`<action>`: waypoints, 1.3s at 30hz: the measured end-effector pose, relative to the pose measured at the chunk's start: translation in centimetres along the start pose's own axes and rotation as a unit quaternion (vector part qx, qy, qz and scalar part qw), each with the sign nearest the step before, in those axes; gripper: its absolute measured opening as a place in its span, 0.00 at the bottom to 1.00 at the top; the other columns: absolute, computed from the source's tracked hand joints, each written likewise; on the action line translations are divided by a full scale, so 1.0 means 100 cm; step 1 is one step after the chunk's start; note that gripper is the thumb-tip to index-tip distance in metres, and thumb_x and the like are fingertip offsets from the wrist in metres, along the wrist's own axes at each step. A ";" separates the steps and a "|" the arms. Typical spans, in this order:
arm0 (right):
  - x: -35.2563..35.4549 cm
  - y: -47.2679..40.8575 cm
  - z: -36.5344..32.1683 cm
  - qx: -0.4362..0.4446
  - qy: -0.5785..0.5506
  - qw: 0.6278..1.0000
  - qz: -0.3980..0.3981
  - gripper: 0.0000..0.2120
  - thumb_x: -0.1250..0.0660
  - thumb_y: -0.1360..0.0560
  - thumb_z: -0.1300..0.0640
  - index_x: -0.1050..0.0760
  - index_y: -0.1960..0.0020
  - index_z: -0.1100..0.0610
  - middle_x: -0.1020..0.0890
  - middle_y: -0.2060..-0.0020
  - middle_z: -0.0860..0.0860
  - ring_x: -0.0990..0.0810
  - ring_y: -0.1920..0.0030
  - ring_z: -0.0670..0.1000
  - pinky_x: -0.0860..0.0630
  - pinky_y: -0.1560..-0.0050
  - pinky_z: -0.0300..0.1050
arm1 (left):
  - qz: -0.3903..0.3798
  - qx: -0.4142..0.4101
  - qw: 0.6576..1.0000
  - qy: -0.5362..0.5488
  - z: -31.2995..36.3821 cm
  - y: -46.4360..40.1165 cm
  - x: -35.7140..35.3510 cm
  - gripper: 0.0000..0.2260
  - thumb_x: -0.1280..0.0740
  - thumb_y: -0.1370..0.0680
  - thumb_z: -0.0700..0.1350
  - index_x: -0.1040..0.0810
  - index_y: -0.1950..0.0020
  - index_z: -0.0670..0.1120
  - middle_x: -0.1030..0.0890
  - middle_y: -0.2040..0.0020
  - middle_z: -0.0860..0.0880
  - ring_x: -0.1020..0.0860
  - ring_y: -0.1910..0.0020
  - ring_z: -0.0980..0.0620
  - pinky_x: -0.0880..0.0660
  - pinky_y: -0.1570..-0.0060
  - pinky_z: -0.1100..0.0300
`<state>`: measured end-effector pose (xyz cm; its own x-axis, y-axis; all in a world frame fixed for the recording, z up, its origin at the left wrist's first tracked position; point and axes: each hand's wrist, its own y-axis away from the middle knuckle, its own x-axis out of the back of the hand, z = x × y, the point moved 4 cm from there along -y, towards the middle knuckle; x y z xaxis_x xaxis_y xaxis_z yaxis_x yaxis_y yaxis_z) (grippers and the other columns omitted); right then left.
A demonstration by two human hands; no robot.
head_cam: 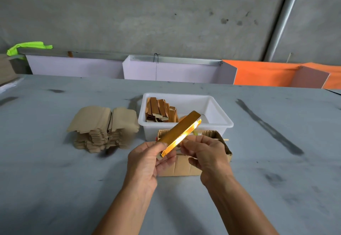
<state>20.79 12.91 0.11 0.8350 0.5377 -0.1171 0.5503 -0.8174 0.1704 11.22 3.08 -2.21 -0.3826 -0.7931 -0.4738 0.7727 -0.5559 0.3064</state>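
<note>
Soft, even daylight, moderately bright, leaves only faint, blurry shadows on the grey table [55, 188] beneath the forearms and beside the stack of cardboard blanks [103, 129]. A strong warm glare burns out the long side of the glossy gold box [178, 130] held between the left hand [145, 161] and the right hand [208, 159]. The wide lens bows the table's far edge and tilts the wall pipe [285, 18] near the corner, and fine detail is slightly soft throughout.

Packing workshop, bare concrete wall [166, 13], scuffed grey worktable [55, 179], stack of flat cardboard blanks [101, 129], white plastic bin [217, 122] of folded boxes [160, 110]
</note>
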 end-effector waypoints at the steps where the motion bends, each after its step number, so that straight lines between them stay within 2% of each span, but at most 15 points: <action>1: -0.003 -0.006 -0.005 0.003 0.012 1.000 -0.001 0.07 0.31 0.27 0.65 0.21 0.64 0.59 0.19 0.75 0.50 0.21 0.72 0.45 0.27 0.67 0.40 | 0.004 -0.006 1.000 -0.004 0.005 -0.004 -0.001 0.03 0.32 0.27 0.32 0.24 0.56 0.37 0.17 0.64 0.38 0.17 0.69 0.45 0.19 0.69 0.54; 6: -0.028 -0.033 -0.022 -0.009 0.010 0.999 -0.043 0.04 0.31 0.26 0.61 0.23 0.59 0.59 0.18 0.71 0.52 0.20 0.71 0.46 0.27 0.73 0.37 | 0.010 -0.025 0.999 0.017 0.029 -0.029 -0.012 0.04 0.32 0.27 0.31 0.25 0.57 0.37 0.18 0.59 0.37 0.18 0.70 0.47 0.19 0.69 0.56; 10: -0.045 -0.060 -0.033 0.004 0.019 0.999 -0.045 0.07 0.32 0.26 0.64 0.24 0.62 0.58 0.16 0.71 0.52 0.18 0.71 0.47 0.27 0.75 0.36 | 0.026 -0.056 0.998 -0.007 0.040 -0.053 -0.020 0.04 0.31 0.28 0.32 0.24 0.56 0.37 0.18 0.55 0.37 0.17 0.65 0.45 0.19 0.68 0.56; 15: -0.059 -0.106 -0.046 0.016 0.066 0.997 -0.024 0.07 0.32 0.26 0.67 0.24 0.62 0.60 0.19 0.72 0.55 0.21 0.72 0.51 0.30 0.76 0.37 | 0.060 -0.122 0.984 -0.118 0.056 -0.088 -0.024 0.04 0.30 0.26 0.37 0.22 0.61 0.42 0.19 0.62 0.42 0.21 0.70 0.49 0.23 0.74 0.61; 18: -0.071 -0.136 -0.047 -0.001 0.092 0.996 -0.017 0.08 0.34 0.26 0.69 0.24 0.63 0.61 0.20 0.68 0.59 0.24 0.67 0.54 0.27 0.69 0.44 | 0.083 -0.169 0.955 -0.228 0.061 -0.113 -0.026 0.01 0.29 0.26 0.39 0.20 0.58 0.44 0.19 0.63 0.48 0.24 0.71 0.54 0.28 0.72 0.64; 20: -0.080 -0.154 -0.047 -0.012 0.133 0.991 -0.016 0.04 0.35 0.25 0.68 0.21 0.55 0.65 0.18 0.63 0.61 0.24 0.65 0.54 0.21 0.61 0.47 | 0.105 -0.198 0.934 -0.280 0.063 -0.127 -0.026 0.03 0.29 0.27 0.40 0.21 0.55 0.45 0.18 0.60 0.48 0.23 0.67 0.53 0.25 0.67 0.62; 21: -0.083 -0.161 -0.046 -0.015 0.145 0.989 -0.024 0.05 0.35 0.26 0.68 0.21 0.53 0.64 0.18 0.62 0.59 0.24 0.66 0.52 0.21 0.61 0.44 | 0.117 -0.211 0.923 -0.301 0.064 -0.134 -0.026 0.04 0.28 0.27 0.41 0.21 0.54 0.46 0.18 0.58 0.48 0.22 0.64 0.52 0.23 0.63 0.60; 22: -0.087 -0.168 -0.045 -0.020 0.143 0.989 -0.034 0.04 0.35 0.26 0.68 0.23 0.55 0.62 0.20 0.64 0.56 0.24 0.68 0.49 0.22 0.66 0.40 | 0.128 -0.224 0.912 -0.318 0.065 -0.139 -0.026 0.05 0.28 0.27 0.41 0.21 0.53 0.46 0.18 0.58 0.48 0.21 0.62 0.51 0.23 0.60 0.59; 24: -0.092 -0.181 -0.043 -0.023 0.151 0.988 -0.028 0.09 0.34 0.27 0.68 0.28 0.63 0.58 0.24 0.68 0.53 0.25 0.71 0.48 0.26 0.74 0.35 | 0.147 -0.261 0.885 -0.356 0.068 -0.147 -0.025 0.03 0.28 0.28 0.41 0.21 0.56 0.46 0.19 0.62 0.51 0.21 0.62 0.52 0.26 0.64 0.63; 26: -0.098 -0.191 -0.039 -0.015 0.202 0.979 0.006 0.11 0.32 0.27 0.66 0.29 0.66 0.58 0.23 0.69 0.53 0.24 0.71 0.50 0.21 0.67 0.39 | 0.158 -0.295 0.849 -0.408 0.071 -0.153 -0.026 0.04 0.28 0.28 0.43 0.22 0.60 0.47 0.22 0.67 0.54 0.21 0.64 0.53 0.31 0.68 0.65; 28: -0.106 -0.200 -0.038 -0.001 0.240 0.970 0.027 0.08 0.31 0.27 0.64 0.26 0.63 0.59 0.21 0.67 0.55 0.23 0.69 0.51 0.19 0.58 0.44 | 0.158 -0.316 0.817 -0.456 0.074 -0.157 -0.028 0.04 0.27 0.28 0.45 0.21 0.58 0.47 0.22 0.66 0.55 0.22 0.64 0.53 0.31 0.69 0.64; 30: -0.111 -0.205 -0.036 0.004 0.238 0.971 0.034 0.02 0.32 0.27 0.65 0.23 0.58 0.61 0.19 0.65 0.56 0.21 0.69 0.52 0.19 0.58 0.43 | 0.160 -0.330 0.782 -0.504 0.075 -0.158 -0.029 0.06 0.27 0.28 0.48 0.21 0.55 0.48 0.21 0.64 0.55 0.24 0.65 0.55 0.33 0.70 0.64; 33: -0.116 -0.211 -0.034 0.014 0.262 0.964 0.036 0.07 0.32 0.27 0.65 0.20 0.50 0.65 0.16 0.58 0.58 0.16 0.60 0.54 0.18 0.54 0.47 | 0.155 -0.332 0.743 -0.560 0.072 -0.160 -0.029 0.06 0.28 0.27 0.49 0.20 0.56 0.48 0.21 0.65 0.55 0.26 0.66 0.55 0.33 0.70 0.63; 36: -0.123 -0.212 -0.033 0.048 0.316 0.947 0.034 0.07 0.34 0.26 0.64 0.20 0.50 0.63 0.16 0.57 0.56 0.19 0.63 0.51 0.19 0.57 0.41 | 0.150 -0.328 0.720 -0.593 0.071 -0.161 -0.029 0.06 0.29 0.26 0.50 0.19 0.56 0.48 0.19 0.63 0.53 0.23 0.63 0.54 0.26 0.64 0.59; 39: -0.129 -0.213 -0.029 0.071 0.359 0.931 0.018 0.07 0.35 0.26 0.65 0.20 0.51 0.62 0.16 0.57 0.56 0.17 0.59 0.52 0.19 0.59 0.42 | 0.158 -0.339 0.688 -0.622 0.071 -0.160 -0.029 0.07 0.30 0.25 0.51 0.18 0.54 0.49 0.18 0.60 0.51 0.24 0.58 0.52 0.24 0.56 0.55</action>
<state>-1.66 23.95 0.80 0.6692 0.4665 0.5784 0.5578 -0.8296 0.0238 -3.63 12.55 0.15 0.0467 -0.6809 0.7309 0.8137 -0.3984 -0.4232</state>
